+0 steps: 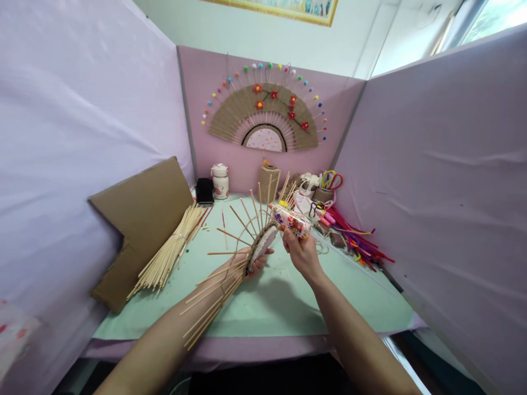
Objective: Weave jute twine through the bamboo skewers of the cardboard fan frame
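Observation:
My left hand (258,265) grips a fan frame from below, a half-round base (263,247) with a pale face and a brown rim. Thin wooden sticks (233,236) spread out from its curved edge, some lying over my left forearm. In my right hand (302,252) is a glue gun (291,220) covered in a colourful printed pattern. Its front end points up and left, close above the top of the base. Whether the nozzle touches the frame I cannot tell. My right fingers are wrapped round its handle.
Left on the table are a sheet of brown cardboard (144,214) and a bundle of sticks (171,249). Behind stand a white bottle (220,181) and a twine roll (269,182). Coloured pipe cleaners (358,236) and scissors (336,181) are right. A finished fan (230,112) hangs behind.

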